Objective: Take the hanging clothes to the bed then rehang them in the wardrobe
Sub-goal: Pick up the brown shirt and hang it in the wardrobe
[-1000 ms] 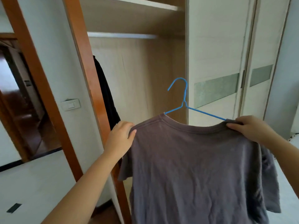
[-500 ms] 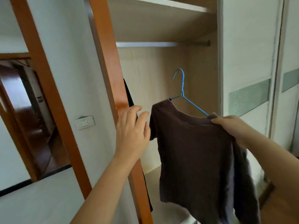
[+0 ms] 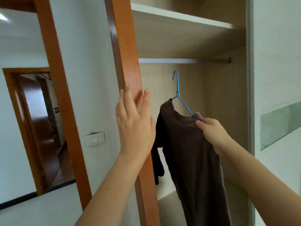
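Observation:
A dark brown T-shirt hangs on a blue wire hanger inside the open wardrobe. My right hand grips the shirt's right shoulder together with the hanger arm under it. The hanger's hook points up, a little below the wardrobe's clothes rail and apart from it. My left hand rests flat, fingers straight, on the orange wooden frame at the wardrobe's left edge. A black garment hangs behind the frame, mostly hidden.
A shelf spans the wardrobe above the rail. The pale sliding door stands at the right. Left of the frame are a white wall with a light switch and a doorway.
My left hand let go of the shirt's left shoulder and rose onto the orange frame. My right hand carried the shirt and hanger into the wardrobe and up toward the rail.

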### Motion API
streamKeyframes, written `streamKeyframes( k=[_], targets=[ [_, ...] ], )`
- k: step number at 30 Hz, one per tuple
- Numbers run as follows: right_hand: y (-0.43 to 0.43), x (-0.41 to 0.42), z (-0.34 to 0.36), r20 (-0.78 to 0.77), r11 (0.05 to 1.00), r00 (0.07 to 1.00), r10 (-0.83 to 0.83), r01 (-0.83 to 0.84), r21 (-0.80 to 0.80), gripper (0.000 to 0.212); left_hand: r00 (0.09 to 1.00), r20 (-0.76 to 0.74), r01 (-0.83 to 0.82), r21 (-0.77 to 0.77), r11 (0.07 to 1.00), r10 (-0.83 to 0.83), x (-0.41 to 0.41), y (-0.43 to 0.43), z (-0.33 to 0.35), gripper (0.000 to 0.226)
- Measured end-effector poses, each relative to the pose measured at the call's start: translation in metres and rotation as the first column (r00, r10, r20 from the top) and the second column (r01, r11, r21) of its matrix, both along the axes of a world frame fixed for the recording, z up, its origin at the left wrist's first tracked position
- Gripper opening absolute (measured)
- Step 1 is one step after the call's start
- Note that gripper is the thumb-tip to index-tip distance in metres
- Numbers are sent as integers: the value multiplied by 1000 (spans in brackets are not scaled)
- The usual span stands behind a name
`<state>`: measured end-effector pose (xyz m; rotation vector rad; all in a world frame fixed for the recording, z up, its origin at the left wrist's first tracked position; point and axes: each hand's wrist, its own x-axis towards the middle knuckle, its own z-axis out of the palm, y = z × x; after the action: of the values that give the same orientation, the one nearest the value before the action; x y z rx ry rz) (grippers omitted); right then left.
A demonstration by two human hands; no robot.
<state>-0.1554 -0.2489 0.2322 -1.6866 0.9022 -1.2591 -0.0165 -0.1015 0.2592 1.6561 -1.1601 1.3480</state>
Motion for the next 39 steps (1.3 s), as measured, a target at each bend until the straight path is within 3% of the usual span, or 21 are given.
streamKeyframes(
  k=[7,14,20,25,29,39],
  targets=[
    [-43,33,33,-43,972,995,92,-99,-213,31,984,-48,-176,-136,975,171,-8,-18,11,56],
    [-87,62,77,77,939,944,319,-305,-159,20,912,-102,-411,-197,890,398,-18,-52,22,61],
    [-104,98,116,101,879,876,472,-459,-130,28,860,-64,-504,-255,825,506,-9,-58,24,50],
    [-117,128,126,139,853,842,522,-515,-82,28,816,-7,-552,-304,776,578,-1,-57,22,48],
    [-128,138,129,247,836,803,542,-545,-63,26,818,32,-543,-289,788,575,-1,-51,18,54],
    [-143,169,121,164,806,797,581,-591,19,15,866,32,-465,-318,826,500,-3,-52,16,52]
  ],
)
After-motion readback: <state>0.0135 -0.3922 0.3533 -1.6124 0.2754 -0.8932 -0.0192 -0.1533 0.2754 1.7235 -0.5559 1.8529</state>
